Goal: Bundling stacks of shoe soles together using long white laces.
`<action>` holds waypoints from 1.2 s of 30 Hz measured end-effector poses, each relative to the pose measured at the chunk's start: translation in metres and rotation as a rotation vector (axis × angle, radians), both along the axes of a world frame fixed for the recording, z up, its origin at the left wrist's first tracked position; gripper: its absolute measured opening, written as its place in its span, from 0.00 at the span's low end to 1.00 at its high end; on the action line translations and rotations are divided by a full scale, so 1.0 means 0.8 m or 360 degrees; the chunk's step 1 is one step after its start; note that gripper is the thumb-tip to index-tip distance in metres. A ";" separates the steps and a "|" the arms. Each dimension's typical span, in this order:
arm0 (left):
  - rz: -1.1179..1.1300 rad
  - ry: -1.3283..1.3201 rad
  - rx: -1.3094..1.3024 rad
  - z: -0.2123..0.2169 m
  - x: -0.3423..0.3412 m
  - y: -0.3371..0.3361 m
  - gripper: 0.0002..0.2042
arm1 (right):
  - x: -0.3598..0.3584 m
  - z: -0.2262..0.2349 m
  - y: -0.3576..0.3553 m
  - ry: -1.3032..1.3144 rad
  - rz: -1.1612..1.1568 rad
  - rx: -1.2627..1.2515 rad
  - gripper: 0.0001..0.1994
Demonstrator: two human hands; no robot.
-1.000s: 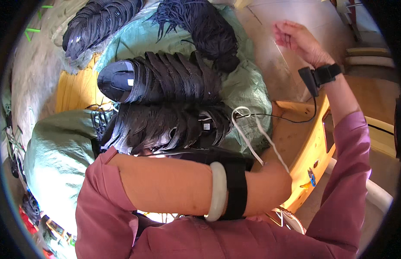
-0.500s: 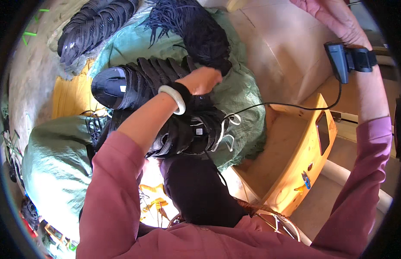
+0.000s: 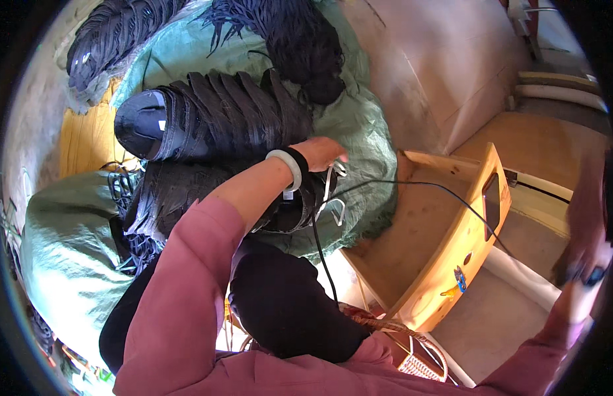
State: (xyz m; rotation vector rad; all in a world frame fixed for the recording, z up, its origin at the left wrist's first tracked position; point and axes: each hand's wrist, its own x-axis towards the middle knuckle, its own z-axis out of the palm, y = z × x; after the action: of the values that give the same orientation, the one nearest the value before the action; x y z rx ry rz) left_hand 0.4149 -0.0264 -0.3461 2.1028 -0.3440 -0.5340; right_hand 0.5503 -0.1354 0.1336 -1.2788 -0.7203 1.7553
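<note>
Noted crumpled grn sheeting [image 3: 371,142] as base. Carries, side by side, far row [image 3: 230,115] & near row [image 3: 181,191] of nested blk shoe uppers; also, beyond, bundle of blk strands [image 3: 306,46] & at near row's rt end, wht lace [image 3: 329,181], partly over sheeting

You can read no text here. The white label [image 3: 162,125] on the black upper [image 3: 138,129] is too small to make out.
</note>
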 end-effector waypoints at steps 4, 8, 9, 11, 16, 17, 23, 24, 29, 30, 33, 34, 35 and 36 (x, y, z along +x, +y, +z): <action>-0.0140 -0.0213 0.0133 0.019 -0.021 -0.004 0.19 | -0.151 -0.049 -0.087 -0.0381 -0.0484 0.0064 0.18; -0.0098 -0.0335 0.0290 0.009 -0.015 -0.030 0.12 | -0.166 -0.051 -0.116 -0.0051 -0.0331 0.0094 0.20; -0.0095 -0.0331 0.0295 0.009 -0.014 -0.030 0.12 | -0.177 -0.047 -0.122 -0.0065 -0.0552 0.0062 0.18; -0.0194 -0.0193 0.0516 0.010 -0.011 -0.030 0.09 | -0.177 -0.047 -0.127 -0.0085 -0.0774 0.0030 0.16; -0.0165 -0.0242 0.0528 -0.006 -0.015 -0.043 0.07 | -0.164 -0.049 -0.130 0.0218 -0.0708 0.0073 0.18; -0.0186 -0.0278 0.0498 -0.005 -0.014 -0.045 0.07 | -0.166 -0.048 -0.131 0.0213 -0.0711 0.0068 0.18; -0.0144 -0.0488 0.0367 -0.003 -0.023 -0.032 0.03 | -0.174 -0.073 -0.156 0.0003 -0.0830 0.0066 0.18; -0.0142 -0.0492 0.0364 0.000 -0.019 -0.028 0.03 | -0.173 -0.074 -0.160 -0.0001 -0.0829 0.0064 0.18; 0.0931 0.0421 -0.1041 0.049 0.012 0.030 0.06 | -0.184 -0.082 -0.170 -0.0219 -0.0797 -0.0464 0.24; 0.1065 0.0536 -0.1333 0.058 0.014 0.049 0.07 | -0.182 -0.086 -0.169 -0.0230 -0.0783 -0.0520 0.24; 0.1242 0.0680 -0.1743 0.068 0.013 0.092 0.08 | -0.169 -0.106 -0.149 -0.0252 -0.0574 -0.0666 0.18; 0.1275 0.0718 -0.1866 0.070 0.013 0.104 0.09 | -0.164 -0.118 -0.139 -0.0332 -0.0448 -0.0738 0.16; 0.1309 0.0729 -0.1861 0.075 0.012 0.106 0.09 | -0.158 -0.133 -0.130 -0.0397 -0.0346 -0.0737 0.14; 0.1313 0.0726 -0.1863 0.089 0.011 0.110 0.09 | -0.158 -0.143 -0.117 -0.0398 -0.0341 -0.0737 0.14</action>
State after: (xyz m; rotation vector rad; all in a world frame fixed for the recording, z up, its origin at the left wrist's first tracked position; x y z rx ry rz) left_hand 0.4240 0.0613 -0.2748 0.8046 0.4079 -0.1868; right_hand 0.4241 -0.2288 0.0192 -1.8387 -0.2967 1.6541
